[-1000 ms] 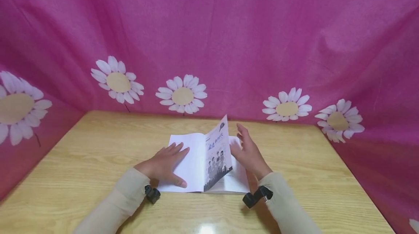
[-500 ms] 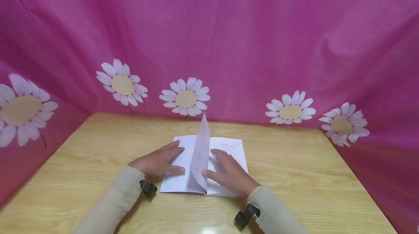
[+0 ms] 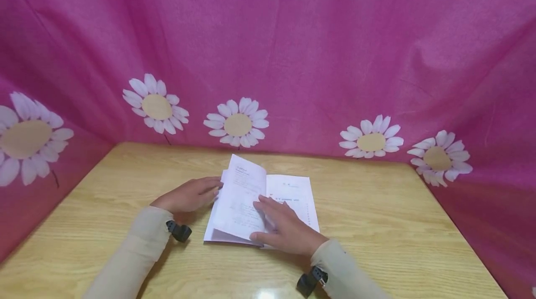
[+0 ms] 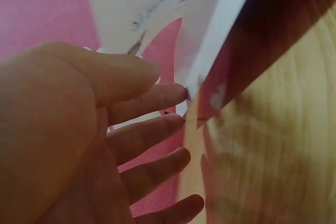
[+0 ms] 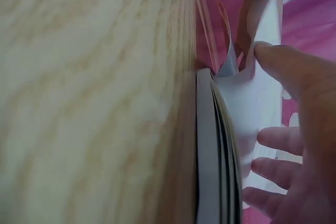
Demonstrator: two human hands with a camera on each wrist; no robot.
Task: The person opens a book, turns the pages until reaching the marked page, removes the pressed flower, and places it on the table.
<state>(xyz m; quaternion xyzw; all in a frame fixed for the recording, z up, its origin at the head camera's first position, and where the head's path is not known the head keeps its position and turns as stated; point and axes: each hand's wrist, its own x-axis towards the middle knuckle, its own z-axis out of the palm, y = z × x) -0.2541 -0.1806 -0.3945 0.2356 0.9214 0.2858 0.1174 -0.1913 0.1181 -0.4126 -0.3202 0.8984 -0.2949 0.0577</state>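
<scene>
An open paperback book [image 3: 299, 192] lies on the wooden table, printed text on its right page. One leaf [image 3: 240, 199] leans over to the left, raised above the left half of the book. My right hand [image 3: 289, 229] touches this leaf near the spine with its thumb and fingertips, fingers extended. The right wrist view shows the thumb against the white paper and the edge of the page stack [image 5: 207, 156]. At the book's left edge, my left hand [image 3: 188, 195] has its fingers stretched out, spread apart in the left wrist view [image 4: 149, 140], fingertips right by the paper.
The light wooden table [image 3: 377, 224] carries the book near its middle. A pink cloth [image 3: 293, 57] printed with white daisies hangs behind and along both sides. Each wrist wears a black camera [image 3: 180, 231] on a strap over a beige sleeve.
The leaf has swung from the right side through upright to lean left. My right hand has followed it leftward, while the left hand has drawn back from the left page to its edge.
</scene>
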